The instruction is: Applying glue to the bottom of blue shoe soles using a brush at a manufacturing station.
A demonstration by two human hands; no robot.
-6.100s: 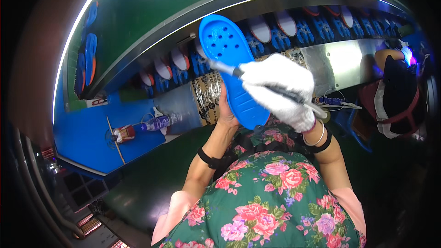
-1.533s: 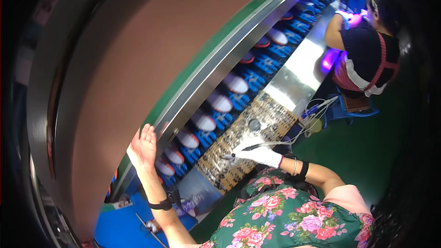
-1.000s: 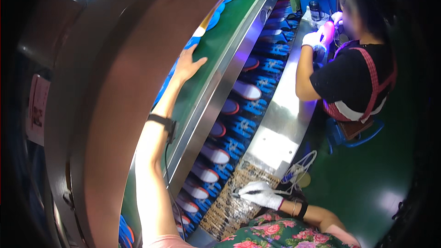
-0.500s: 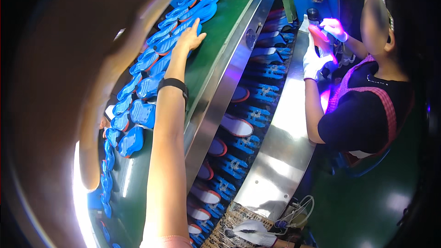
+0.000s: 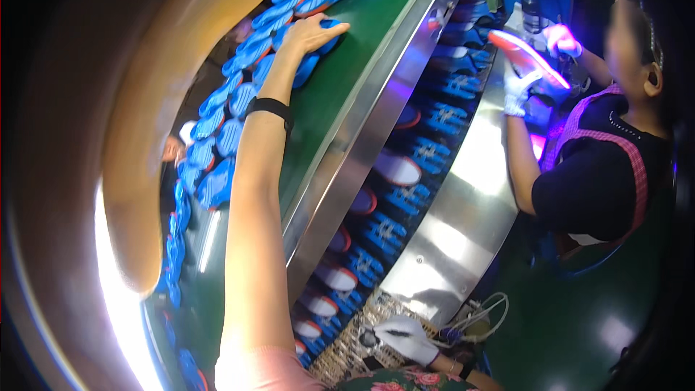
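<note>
My left hand [image 5: 311, 34], bare, with a black band at the wrist, reaches far over the green conveyor belt [image 5: 365, 36]. Its fingers curl over the end of a blue shoe sole [image 5: 329, 45] and the thumb stretches along it; the fingertips are partly hidden. Rows of overlapping blue soles [image 5: 230, 135], some edged in red, lie around it on the belt's left side. Low in the picture, my right hand [image 5: 405, 337] wears a white glove. It is closed around a small dark thing [image 5: 368, 337] too covered to name, over a brown patterned surface [image 5: 347, 355].
A metal rail [image 5: 347, 166] divides the belt from a lower track of blue holders with shoes [image 5: 398, 169]. Right of it runs a shiny metal ledge [image 5: 449, 232]. A gloved co-worker [image 5: 586, 174] holds a red-and-white shoe [image 5: 525, 54] under purple light. Cables [image 5: 492, 311] lie near my right hand.
My left hand's pointing finger has curled down over the sole. My right hand has come further into view. The view has shifted, and the co-worker has turned the shoe.
</note>
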